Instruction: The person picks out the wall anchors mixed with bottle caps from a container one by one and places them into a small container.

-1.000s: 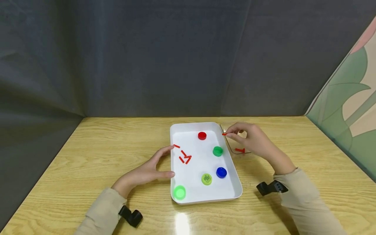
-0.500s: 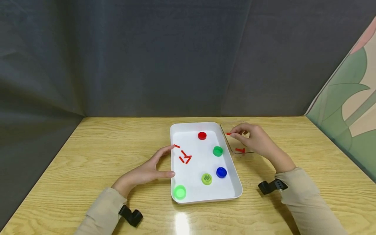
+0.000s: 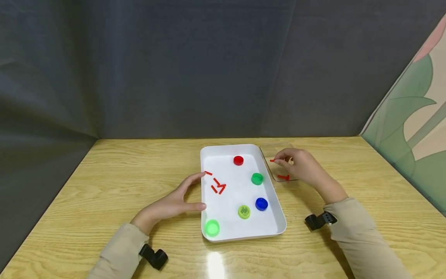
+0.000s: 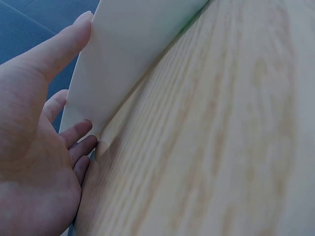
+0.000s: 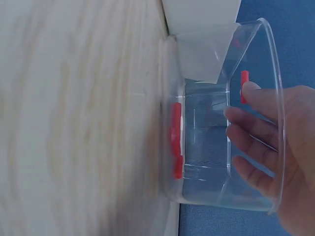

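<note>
A wood-grain table [image 3: 104, 174] bears a white tray [image 3: 230, 199] beside a clear plastic box [image 5: 206, 194]. The left hand [image 3: 174, 203], its grip spread wide, touches the tray's left rim; the right hand [image 3: 303, 166] pinches one red stick [image 5: 244, 77] in its grip above the box's floor. Five plastic caps [image 3: 257, 179] and five loose sticks [image 3: 214, 189] lie in the tray, other red pieces [image 5: 175, 123] in the box.

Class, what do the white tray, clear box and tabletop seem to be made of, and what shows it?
White tray: probably moulded plastic, smooth; even colour and rounded corners suggest it, though coated metal is possible.
Clear box: likely plastic, glossy; see-through walls with highlights along the edges, though glass can't be excluded.
Tabletop: wood or wood-print laminate; visible grain, and a reflection suggesting a glossy coat.
</note>
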`<act>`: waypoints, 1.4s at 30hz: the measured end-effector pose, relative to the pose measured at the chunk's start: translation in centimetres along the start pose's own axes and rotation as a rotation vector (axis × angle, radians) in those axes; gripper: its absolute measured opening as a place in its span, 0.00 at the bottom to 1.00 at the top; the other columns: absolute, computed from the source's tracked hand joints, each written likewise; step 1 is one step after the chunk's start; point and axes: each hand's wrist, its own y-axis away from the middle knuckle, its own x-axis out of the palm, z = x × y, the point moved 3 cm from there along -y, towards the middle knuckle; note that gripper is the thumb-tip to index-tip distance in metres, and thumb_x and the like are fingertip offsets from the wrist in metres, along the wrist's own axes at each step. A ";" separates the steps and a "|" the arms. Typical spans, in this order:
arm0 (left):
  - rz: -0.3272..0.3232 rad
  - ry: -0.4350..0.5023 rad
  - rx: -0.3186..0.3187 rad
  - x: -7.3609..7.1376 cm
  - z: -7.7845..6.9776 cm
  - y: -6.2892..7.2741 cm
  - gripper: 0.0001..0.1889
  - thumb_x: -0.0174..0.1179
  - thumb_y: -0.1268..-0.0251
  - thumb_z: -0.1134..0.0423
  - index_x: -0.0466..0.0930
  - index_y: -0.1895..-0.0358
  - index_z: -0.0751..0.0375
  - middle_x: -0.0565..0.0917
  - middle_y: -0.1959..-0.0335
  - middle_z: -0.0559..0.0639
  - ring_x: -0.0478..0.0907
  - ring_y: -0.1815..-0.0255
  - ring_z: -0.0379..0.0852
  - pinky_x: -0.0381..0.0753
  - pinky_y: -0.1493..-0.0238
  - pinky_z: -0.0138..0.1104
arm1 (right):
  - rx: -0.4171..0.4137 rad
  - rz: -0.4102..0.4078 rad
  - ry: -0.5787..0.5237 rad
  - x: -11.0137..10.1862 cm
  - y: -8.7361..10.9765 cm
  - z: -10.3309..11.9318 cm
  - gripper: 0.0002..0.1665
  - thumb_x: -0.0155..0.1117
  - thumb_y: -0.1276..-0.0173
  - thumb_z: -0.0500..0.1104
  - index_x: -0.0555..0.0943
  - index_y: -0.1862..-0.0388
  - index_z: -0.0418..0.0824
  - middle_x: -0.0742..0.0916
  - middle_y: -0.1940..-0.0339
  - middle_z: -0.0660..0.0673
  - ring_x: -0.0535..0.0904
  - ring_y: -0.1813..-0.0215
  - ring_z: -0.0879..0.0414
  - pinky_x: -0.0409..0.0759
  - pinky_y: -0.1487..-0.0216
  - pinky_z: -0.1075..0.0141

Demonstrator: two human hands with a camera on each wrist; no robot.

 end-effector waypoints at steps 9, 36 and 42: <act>0.004 -0.003 0.021 0.0 -0.1 0.0 0.47 0.70 0.38 0.52 0.49 0.21 0.43 0.51 0.22 0.52 0.42 0.21 0.55 0.41 0.28 0.63 | -0.030 -0.001 0.014 0.3 -0.1 -0.2 0.04 0.66 0.31 0.36 0.86 0.60 0.39 0.87 0.63 0.46 0.78 0.61 0.52 0.77 0.62 0.58; -0.001 0.001 0.027 -0.1 0.0 0.1 0.47 0.70 0.39 0.53 0.49 0.21 0.44 0.52 0.22 0.51 0.43 0.22 0.54 0.41 0.27 0.61 | -0.108 -0.034 -0.132 -0.4 -0.1 4.0 0.06 0.69 0.34 0.35 0.87 0.58 0.39 0.87 0.58 0.46 0.78 0.57 0.51 0.79 0.53 0.51; 0.003 0.005 0.017 0.0 0.0 0.1 0.47 0.70 0.39 0.52 0.50 0.22 0.42 0.51 0.22 0.52 0.42 0.21 0.54 0.40 0.28 0.62 | -0.123 0.010 -0.171 0.3 0.0 4.7 0.08 0.68 0.34 0.32 0.87 0.59 0.42 0.87 0.61 0.49 0.77 0.58 0.53 0.80 0.58 0.56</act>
